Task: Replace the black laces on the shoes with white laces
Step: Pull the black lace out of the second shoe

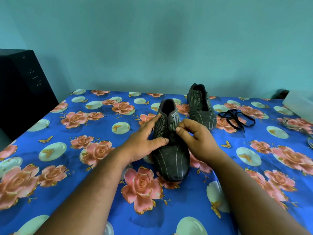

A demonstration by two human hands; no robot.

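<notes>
While the left hand [144, 141] was laid flat on the near shoe [170, 145], toe toward the wearer, its black lace [171, 135] was pinched by the right hand [196, 138].

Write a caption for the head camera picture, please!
Two hands unlace the near shoe on a flowery cloth.

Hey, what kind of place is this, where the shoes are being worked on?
Probably a room in a home, not a workshop. The shoes sit on a table covered with a blue floral cloth, pushed against a plain teal painted wall, with a black speaker-like box at the left.
</notes>
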